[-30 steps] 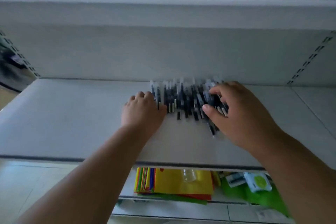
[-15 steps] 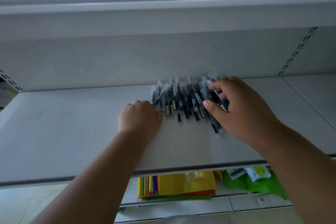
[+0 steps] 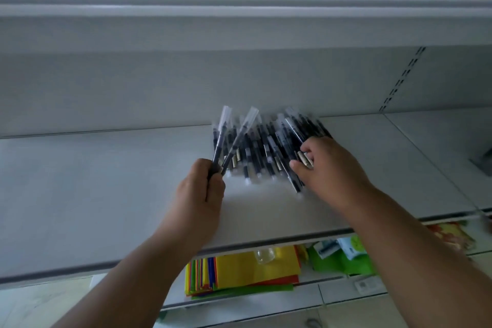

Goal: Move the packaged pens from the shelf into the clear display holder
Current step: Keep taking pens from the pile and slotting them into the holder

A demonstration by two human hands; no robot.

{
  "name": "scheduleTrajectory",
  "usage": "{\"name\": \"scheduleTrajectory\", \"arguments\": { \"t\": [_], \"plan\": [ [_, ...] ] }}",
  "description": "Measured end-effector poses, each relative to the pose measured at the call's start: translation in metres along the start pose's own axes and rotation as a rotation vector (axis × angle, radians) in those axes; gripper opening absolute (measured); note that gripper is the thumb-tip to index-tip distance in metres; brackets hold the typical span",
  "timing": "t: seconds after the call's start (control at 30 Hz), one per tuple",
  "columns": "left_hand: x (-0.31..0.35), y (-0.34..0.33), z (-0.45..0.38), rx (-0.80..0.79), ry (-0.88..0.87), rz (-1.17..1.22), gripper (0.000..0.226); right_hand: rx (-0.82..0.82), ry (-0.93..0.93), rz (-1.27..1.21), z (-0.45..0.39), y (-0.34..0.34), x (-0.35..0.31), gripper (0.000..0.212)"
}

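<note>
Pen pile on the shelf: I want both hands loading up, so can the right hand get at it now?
Probably yes: the right hand already rests on the pen pile, fingers curled round some pens, nothing between them.

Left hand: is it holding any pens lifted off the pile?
Yes, the left hand grips two pens by their lower ends, tilted up above the pile on the shelf.
</note>
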State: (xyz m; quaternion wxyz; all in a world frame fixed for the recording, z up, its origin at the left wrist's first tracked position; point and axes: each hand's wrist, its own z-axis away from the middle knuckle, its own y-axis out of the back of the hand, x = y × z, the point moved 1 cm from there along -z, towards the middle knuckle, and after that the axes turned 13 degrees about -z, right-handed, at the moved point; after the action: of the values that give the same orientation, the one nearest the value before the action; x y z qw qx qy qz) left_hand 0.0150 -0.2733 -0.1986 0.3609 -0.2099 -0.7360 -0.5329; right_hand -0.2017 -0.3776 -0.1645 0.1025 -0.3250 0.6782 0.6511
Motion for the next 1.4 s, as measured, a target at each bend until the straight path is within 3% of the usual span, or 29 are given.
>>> {"name": "scheduleTrajectory", "arguments": {
  "t": [0.33, 0.53, 0.7, 0.87, 0.93, 1.03, 1.13, 1.4],
  "plan": [
    [0.007, -0.01, 0.015, -0.081, 0.139, 0.445, 0.011, -0.019, -0.152, 0.143, -0.006, -0.012, -0.01, 0.023],
    [0.012, -0.01, 0.019, -0.048, 0.027, 0.112, 0.006, -0.023, -0.195, 0.053, -0.003, -0.01, -0.008, 0.014],
    [0.017, -0.014, 0.015, -0.087, 0.068, 0.197, 0.013, 0.087, -0.22, -0.274, 0.005, 0.007, 0.004, 0.016],
    [0.032, -0.028, 0.014, -0.107, 0.09, 0.291, 0.026, 0.05, -0.27, -0.766, 0.03, 0.036, 0.019, 0.009],
    [0.043, -0.039, 0.016, -0.109, 0.089, 0.294, 0.013, 0.026, -0.268, -0.874, 0.043, 0.053, 0.024, 0.008],
    [0.064, -0.058, 0.021, -0.126, 0.059, 0.281, 0.026, 0.1, -0.218, -0.876, 0.064, 0.078, 0.037, 0.019],
    [0.098, -0.084, 0.03, -0.179, 0.044, 0.32, 0.023, 0.221, -0.18, -0.848, 0.091, 0.109, 0.058, 0.02],
    [0.226, -0.213, 0.077, -0.259, 0.028, 0.397, 0.016, 0.435, -0.166, -0.71, 0.181, 0.229, 0.182, 0.005]
  ]
}}
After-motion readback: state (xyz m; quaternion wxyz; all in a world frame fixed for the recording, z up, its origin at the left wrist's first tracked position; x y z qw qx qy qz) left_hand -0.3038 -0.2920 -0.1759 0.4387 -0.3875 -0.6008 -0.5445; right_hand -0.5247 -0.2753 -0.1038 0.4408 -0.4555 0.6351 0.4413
